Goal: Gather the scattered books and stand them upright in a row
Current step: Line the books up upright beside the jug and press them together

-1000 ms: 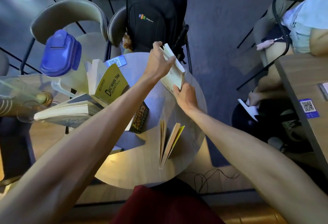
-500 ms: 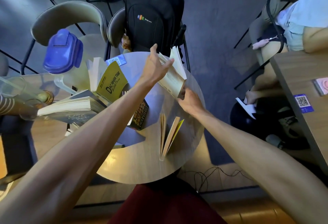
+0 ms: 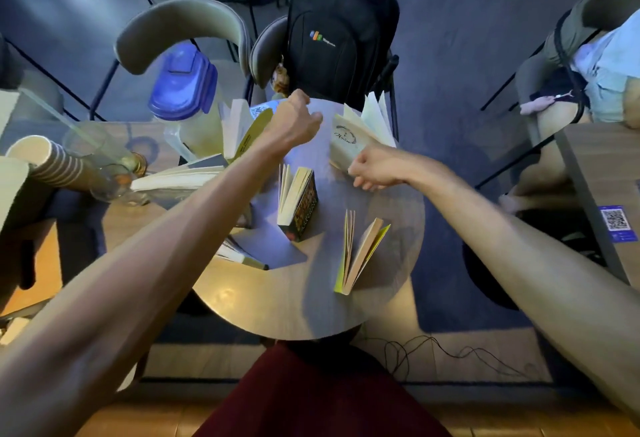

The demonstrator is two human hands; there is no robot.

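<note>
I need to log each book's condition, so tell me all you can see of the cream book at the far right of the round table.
The cream book is a paperback with a pale cover bearing a dark round emblem and script too blurred to read. It stands tilted at the far right edge of the round table, its pages fanned open at the top. The right hand touches its lower near corner; the left hand is beside it, apart from it.

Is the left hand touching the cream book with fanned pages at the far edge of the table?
Apart. The head view shows the left hand closed, with bare tabletop between it and the cream book.
</note>
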